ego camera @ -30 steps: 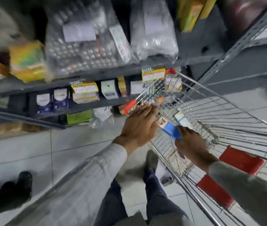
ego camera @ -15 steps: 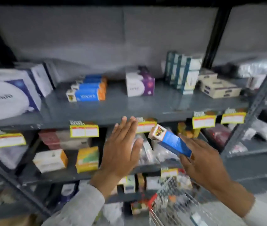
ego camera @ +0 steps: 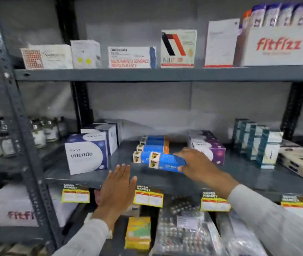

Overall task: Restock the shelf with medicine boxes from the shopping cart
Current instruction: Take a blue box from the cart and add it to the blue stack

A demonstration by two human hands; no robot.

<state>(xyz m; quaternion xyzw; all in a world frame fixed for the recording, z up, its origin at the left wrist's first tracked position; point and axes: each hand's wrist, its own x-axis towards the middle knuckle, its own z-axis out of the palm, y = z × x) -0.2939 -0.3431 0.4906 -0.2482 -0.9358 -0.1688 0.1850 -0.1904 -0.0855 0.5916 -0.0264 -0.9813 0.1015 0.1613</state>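
Now right hand grips blue box, long axis crosswise.

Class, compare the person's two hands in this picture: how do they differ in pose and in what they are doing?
The right hand grips a blue medicine box; the left hand holds nothing. The right hand reaches over the middle shelf beside the row of matching blue boxes; the left hand hovers flat, fingers spread, at the shelf's front edge. Both wear light long sleeves.

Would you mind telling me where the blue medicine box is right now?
The blue medicine box is in the right hand, centre of the middle shelf, before the matching blue boxes.
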